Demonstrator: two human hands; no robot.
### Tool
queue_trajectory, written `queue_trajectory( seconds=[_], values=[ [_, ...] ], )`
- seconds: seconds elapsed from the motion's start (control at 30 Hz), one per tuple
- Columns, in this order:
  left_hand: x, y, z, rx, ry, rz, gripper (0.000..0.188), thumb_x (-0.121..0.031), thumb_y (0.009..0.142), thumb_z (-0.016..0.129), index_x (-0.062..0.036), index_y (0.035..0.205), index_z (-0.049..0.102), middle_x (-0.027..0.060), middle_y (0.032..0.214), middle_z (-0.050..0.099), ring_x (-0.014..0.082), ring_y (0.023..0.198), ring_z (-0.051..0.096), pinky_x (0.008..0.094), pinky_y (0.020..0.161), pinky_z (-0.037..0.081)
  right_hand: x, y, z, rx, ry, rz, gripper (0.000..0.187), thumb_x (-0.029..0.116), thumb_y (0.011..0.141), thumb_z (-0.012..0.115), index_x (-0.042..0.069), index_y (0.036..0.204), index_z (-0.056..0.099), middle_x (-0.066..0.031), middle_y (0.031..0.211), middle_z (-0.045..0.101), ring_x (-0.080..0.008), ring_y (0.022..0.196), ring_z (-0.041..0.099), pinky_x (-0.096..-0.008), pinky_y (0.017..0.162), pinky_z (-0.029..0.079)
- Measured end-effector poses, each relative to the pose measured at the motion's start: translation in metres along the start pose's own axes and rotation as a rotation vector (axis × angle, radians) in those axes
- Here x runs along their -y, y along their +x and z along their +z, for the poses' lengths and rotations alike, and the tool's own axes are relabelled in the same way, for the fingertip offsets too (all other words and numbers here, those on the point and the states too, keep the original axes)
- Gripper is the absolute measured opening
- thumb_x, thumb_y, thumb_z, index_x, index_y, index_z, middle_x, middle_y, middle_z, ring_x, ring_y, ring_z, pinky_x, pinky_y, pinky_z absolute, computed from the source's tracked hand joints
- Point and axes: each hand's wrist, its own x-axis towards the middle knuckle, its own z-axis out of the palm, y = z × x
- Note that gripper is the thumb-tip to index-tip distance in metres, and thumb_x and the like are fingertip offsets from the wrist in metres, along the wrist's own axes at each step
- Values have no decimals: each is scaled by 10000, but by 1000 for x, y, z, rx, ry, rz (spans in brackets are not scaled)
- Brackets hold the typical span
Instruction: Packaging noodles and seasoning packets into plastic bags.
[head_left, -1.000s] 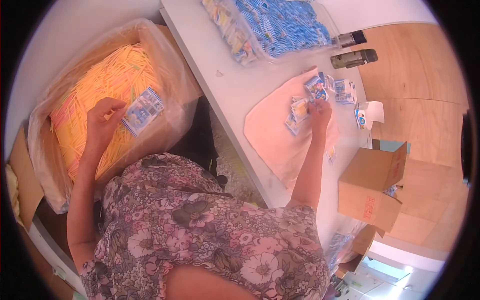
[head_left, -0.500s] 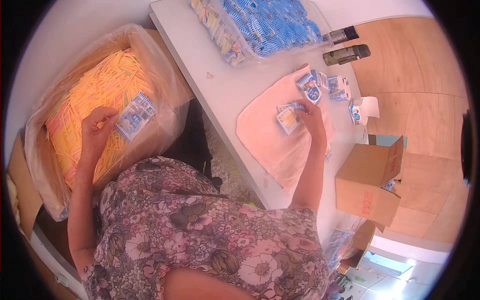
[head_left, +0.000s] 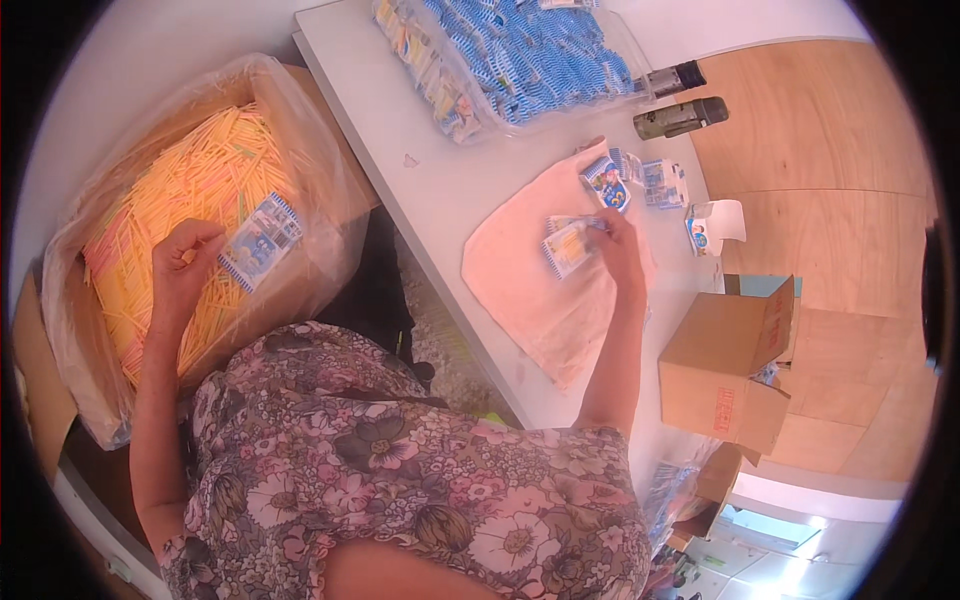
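Note:
My left hand (head_left: 183, 262) pinches the edge of a small flat blue-and-white packet (head_left: 260, 243), held out over a carton full of thin yellow and pink sticks (head_left: 190, 190). Over the table, my right hand (head_left: 622, 258) has thumb and fingers closed on small packets (head_left: 568, 247) with striped blue edges and pale yellow contents; exactly how many is unclear. Beneath them lies a pink cloth (head_left: 515, 285). Just beyond the right hand, another blue-and-white packet (head_left: 606, 184) rests at the cloth's far edge.
A clear plastic bin (head_left: 520, 122) heaped with blue packets (head_left: 530, 65) stands at the table's far end. Two dark bottles (head_left: 680, 118) are beside it. Along the right are small packs (head_left: 664, 184), an opened white carton (head_left: 716, 228) and a cardboard box (head_left: 705, 372). Clear plastic lines the stick carton (head_left: 80, 300).
The whole view has shifted slightly. Both hands keep hold of their packets, and the left hand's packet has tilted a little.

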Motion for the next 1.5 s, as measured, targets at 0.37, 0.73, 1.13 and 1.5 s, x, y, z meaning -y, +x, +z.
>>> queue_trajectory(
  seconds=[0.37, 0.73, 1.13, 1.5],
  values=[
    [3, 4, -4, -159, 142, -14, 109, -54, 792, 670, 3, 882, 656, 67, 819, 649, 135, 759, 597, 263, 692, 477, -28, 72, -22, -265, -339, -336, 356, 17, 736, 589, 47, 1090, 575, -119, 1028, 588, -271, 986, 534, -373, 876, 416],
    [-12, 28, 31, 79, 779, 61, 392, -234, 619, 788, -72, 935, 622, 118, 837, 649, 311, 787, 617, 397, 660, 483, -4, 46, -20, -601, -160, -426, 393, 36, 821, 576, -13, 1204, 506, -143, 1212, 520, -259, 1119, 493, -358, 967, 385],
    [-10, 23, 34, -170, 381, 391, 128, -71, 687, 708, -33, 798, 656, 119, 735, 632, 309, 661, 602, 394, 613, 471, 167, -5, 63, -507, -232, -845, 196, -7, 828, 579, -25, 1023, 600, -140, 1145, 595, -289, 1067, 556, -361, 923, 438],
    [-31, 16, 21, 96, -330, -184, 46, -14, 792, 675, 17, 814, 649, 13, 721, 642, 49, 691, 563, 232, 611, 468, 287, -15, 199, 115, 72, -879, 240, 48, 816, 609, -1, 1051, 596, -162, 1040, 621, -264, 917, 600, -327, 806, 465]
  ],
)
